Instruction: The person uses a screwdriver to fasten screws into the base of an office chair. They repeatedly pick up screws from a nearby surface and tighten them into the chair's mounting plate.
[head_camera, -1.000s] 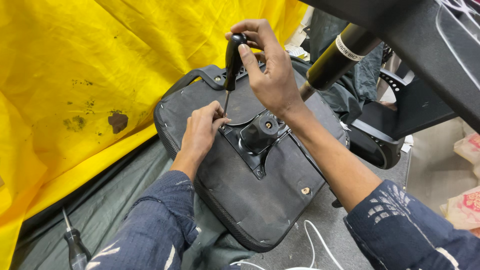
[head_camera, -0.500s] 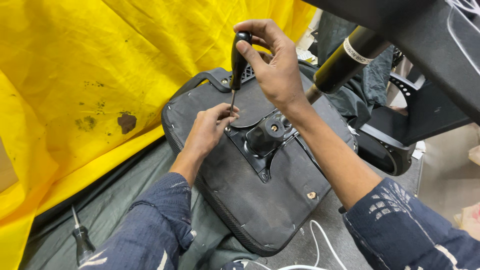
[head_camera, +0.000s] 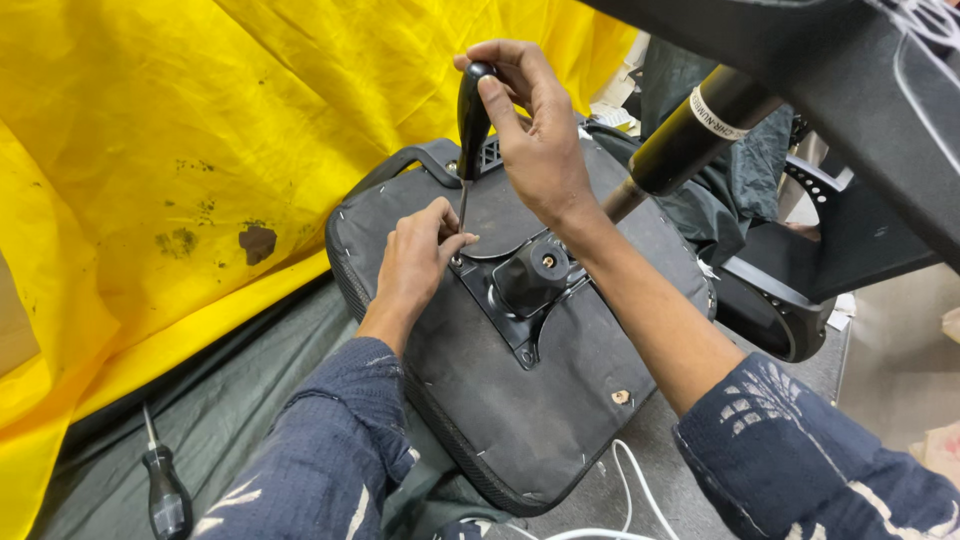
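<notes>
A: Right hand (head_camera: 535, 140) clenched around the black handle of the screwdriver (head_camera: 470, 110), thumb capping the top. Shaft runs almost straight down.

B: And the tip?

A: It meets a screw at the upper-left corner of the metal mounting plate (head_camera: 520, 300). Left hand (head_camera: 415, 255) pinches the shaft just above the tip, fingertips resting on the plate, palm on the seat underside.

B: Where does the plate sit?

A: Bolted near the middle of the upturned chair seat (head_camera: 520, 390), which lies on the floor against a yellow tarp (head_camera: 170, 150). The black hub for the column stands in the plate's centre.

B: Step in hand?

A: By my reading, a plate screw is being worked; tightening or loosening, I cannot tell. The next turn calls for downward pressure with the shaft kept square, left fingers guiding only.

B: Anything else nearby?

A: A second screwdriver (head_camera: 165, 490) lies untouched on the dark sheet (head_camera: 220, 400), well apart at lower left. A gas-lift cylinder (head_camera: 690, 130) and chair base (head_camera: 800, 290) lie beyond the seat's right edge.
</notes>
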